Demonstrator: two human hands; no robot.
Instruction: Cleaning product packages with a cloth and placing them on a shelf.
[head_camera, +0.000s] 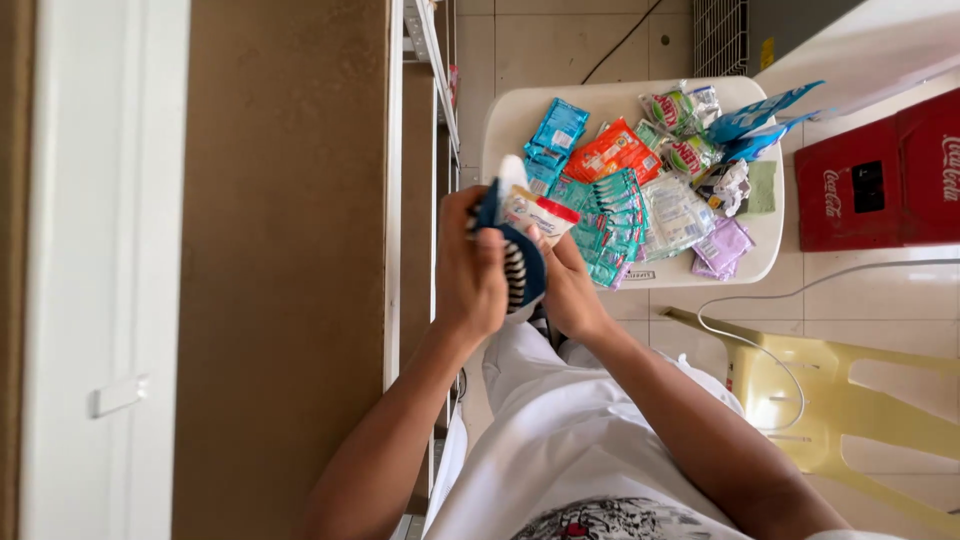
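My left hand (470, 270) and right hand (568, 285) pinch one strip of sachets (520, 235) at centre frame; the packets (640, 190) on the white table (510, 120) upper right lie unsorted.

Left hand (470, 265) covers most of sachet strip (520, 235); red crate (880, 170), yellow chair (850, 400) cut off by frame edge.

A dark blue packet (520, 262) with white stripes; teal sachets (612, 222) at its two o'clock, an orange one (613, 150), purple ones (722, 247), on a cream worktop (510, 115).
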